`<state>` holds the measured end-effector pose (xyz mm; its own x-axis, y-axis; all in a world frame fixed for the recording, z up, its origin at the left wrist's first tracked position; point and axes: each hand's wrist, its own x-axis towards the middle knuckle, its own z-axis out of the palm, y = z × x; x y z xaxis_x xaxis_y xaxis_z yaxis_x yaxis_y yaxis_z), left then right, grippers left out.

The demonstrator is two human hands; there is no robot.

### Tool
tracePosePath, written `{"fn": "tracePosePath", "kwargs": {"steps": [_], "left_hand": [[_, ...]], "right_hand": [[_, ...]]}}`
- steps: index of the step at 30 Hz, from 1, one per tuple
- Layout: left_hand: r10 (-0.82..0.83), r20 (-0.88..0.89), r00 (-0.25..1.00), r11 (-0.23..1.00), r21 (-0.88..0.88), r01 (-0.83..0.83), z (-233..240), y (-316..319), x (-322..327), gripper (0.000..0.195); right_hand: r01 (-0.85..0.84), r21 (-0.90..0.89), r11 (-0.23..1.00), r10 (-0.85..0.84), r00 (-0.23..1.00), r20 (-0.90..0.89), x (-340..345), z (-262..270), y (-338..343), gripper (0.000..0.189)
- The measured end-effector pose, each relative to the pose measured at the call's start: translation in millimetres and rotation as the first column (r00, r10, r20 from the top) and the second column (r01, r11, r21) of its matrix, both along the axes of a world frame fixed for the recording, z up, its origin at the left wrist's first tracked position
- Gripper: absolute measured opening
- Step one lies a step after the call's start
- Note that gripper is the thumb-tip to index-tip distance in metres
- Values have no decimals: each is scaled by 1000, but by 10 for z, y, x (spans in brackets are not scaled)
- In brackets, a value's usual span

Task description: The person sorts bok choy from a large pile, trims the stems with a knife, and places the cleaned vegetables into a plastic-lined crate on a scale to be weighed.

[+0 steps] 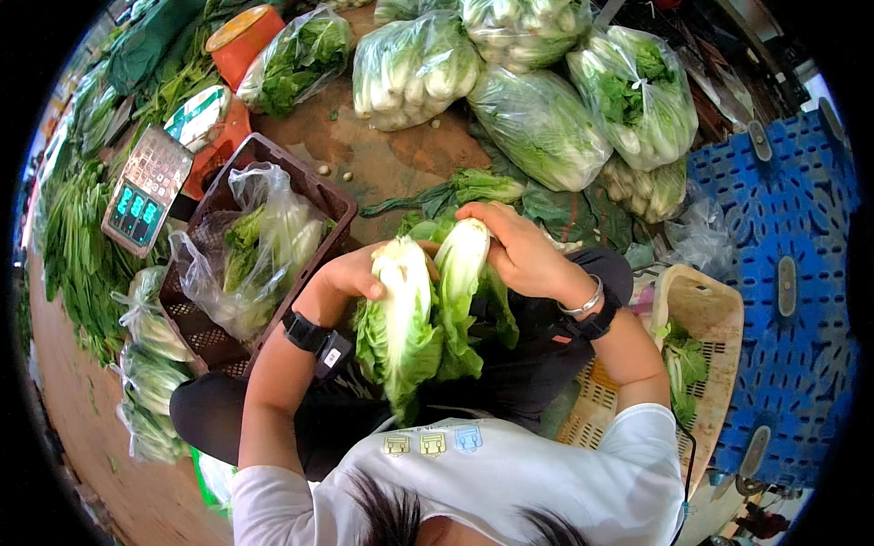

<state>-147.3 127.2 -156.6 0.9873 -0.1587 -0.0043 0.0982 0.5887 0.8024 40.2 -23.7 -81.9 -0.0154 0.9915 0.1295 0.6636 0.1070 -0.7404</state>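
Note:
Just above my lap, my left hand [356,274] grips a head of leafy lettuce-like greens [401,310], its pale cut base turned up and its leaves hanging down. Beside it, my right hand [522,249] holds a second leafy head [464,266] by its white base. The two heads almost touch. On the floor past my hands lie more loose leafy greens [481,185]. To my left, a dark plastic crate [273,147] holds an open clear plastic bag [263,184] with several leafy heads inside.
Bagged greens [416,68] stand ahead. A digital scale [147,191] adjoins the crate's left, near an orange stool [246,41]. Wrapped bundles [153,382] lie left on the floor. At right are a cream basket [724,321] and a blue slotted plastic pallet [758,368].

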Motion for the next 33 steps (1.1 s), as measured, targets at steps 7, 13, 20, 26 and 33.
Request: {"fn": "tracePosePath", "kwargs": {"steps": [7,13,20,26,33], "left_hand": [[-70,22,997,988,-136,72,-156,-160,-6,85],[23,109,994,997,-76,-15,34,-285,-92,84],[-81,63,995,991,-102,87,76,-216,-82,80],[102,-136,985,601,798,48,359,-25,37,75],[360,125,925,105,979,-173,471,-318,44,71]], "right_hand": [[-188,-37,981,190,981,48,15,-9,59,45],[-487,-260,833,360,837,-413,43,82,182,40],[-320,-33,947,309,876,371,76,61,182,14],[51,59,997,-77,736,672,295,-143,173,6],[76,-108,991,-69,995,71,45,-61,286,43]]}}
